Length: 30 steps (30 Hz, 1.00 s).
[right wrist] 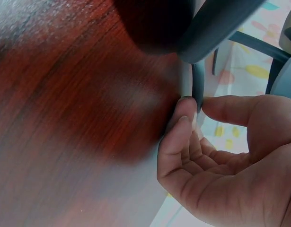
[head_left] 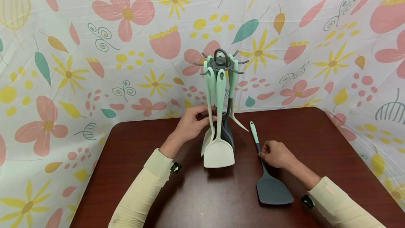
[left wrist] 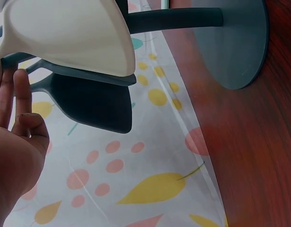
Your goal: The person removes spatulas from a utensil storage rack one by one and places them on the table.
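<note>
Two hands work on a glossy wooden table [head_left: 316,143]. Only the right wrist view shows the right hand [head_left: 276,154] pinching the flat dark spatula's [head_left: 269,178] handle. The left hand [head_left: 193,122] grips a pale utensil handle [head_left: 209,90] on the rack [head_left: 220,61].

Dark spatula [head_left: 270,182] flat on table

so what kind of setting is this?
Probably a staged tabletop recording booth, not a real kitchen: a dark wood table boxed in by a floral cloth backdrop, bearing only a rack of hanging utensils and a loose dark spatula.
</note>
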{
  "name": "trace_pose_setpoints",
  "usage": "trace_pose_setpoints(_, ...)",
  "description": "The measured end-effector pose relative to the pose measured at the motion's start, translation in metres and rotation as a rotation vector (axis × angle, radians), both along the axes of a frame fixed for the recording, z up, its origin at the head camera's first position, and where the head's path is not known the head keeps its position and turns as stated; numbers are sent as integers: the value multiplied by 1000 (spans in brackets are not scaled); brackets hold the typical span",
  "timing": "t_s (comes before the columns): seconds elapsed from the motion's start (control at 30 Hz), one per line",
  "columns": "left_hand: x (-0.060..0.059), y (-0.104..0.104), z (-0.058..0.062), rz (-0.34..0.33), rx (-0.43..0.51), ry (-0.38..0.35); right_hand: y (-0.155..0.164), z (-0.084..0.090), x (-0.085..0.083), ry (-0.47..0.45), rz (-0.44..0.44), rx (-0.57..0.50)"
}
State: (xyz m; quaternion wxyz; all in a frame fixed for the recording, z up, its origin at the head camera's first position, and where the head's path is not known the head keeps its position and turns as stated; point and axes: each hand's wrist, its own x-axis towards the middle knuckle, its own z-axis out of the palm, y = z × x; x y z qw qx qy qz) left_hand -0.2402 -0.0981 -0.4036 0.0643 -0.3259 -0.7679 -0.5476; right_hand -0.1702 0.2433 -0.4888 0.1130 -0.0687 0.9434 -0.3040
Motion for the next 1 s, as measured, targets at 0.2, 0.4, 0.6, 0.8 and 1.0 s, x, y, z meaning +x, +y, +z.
trace_pose_setpoints(0.2,0,0,0,-4,0,10,1,0,0,6,0,10)
trace_pose_setpoints(0.4,0,0,0,-6,4,5,0,0,0,37,-7,35)
trace_pose_setpoints(0.6,0,0,1,-8,6,5,0,0,1,48,-8,41)
trace_pose_setpoints(0.8,0,0,1,-14,9,1,0,1,2,54,-15,39)
trace_pose_setpoints(1.0,1,1,1,-16,10,-13,-1,2,4,47,-19,39)
